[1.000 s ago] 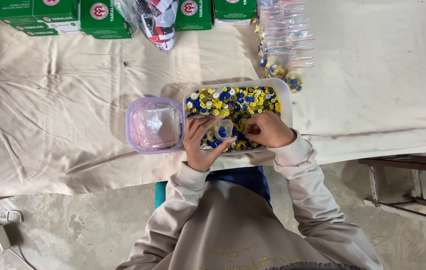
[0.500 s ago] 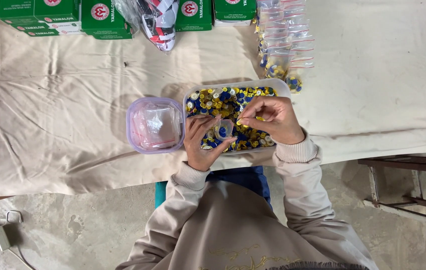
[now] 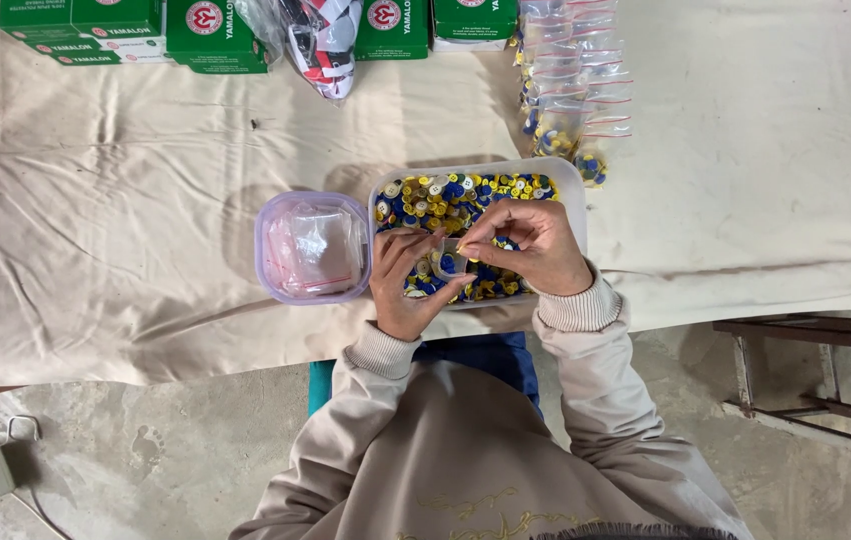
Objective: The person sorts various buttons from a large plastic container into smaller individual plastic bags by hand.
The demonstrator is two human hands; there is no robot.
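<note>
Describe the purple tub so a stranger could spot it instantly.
Start at the cream cloth over the table, then find the white tray of blue and yellow buttons under the person's hands. The purple tub touches that tray's left side: it alone is lilac, square with rounded corners, and holds clear bags, not buttons.

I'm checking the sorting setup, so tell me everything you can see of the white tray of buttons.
The white tray is a shallow rectangular container with rounded corners, plastic by its look, lying flat on the cream cloth. It is filled with small round blue, yellow and white buttons. A lavender-rimmed container sits beside it. Both hands, left hand and right hand, work over its near half.
</note>
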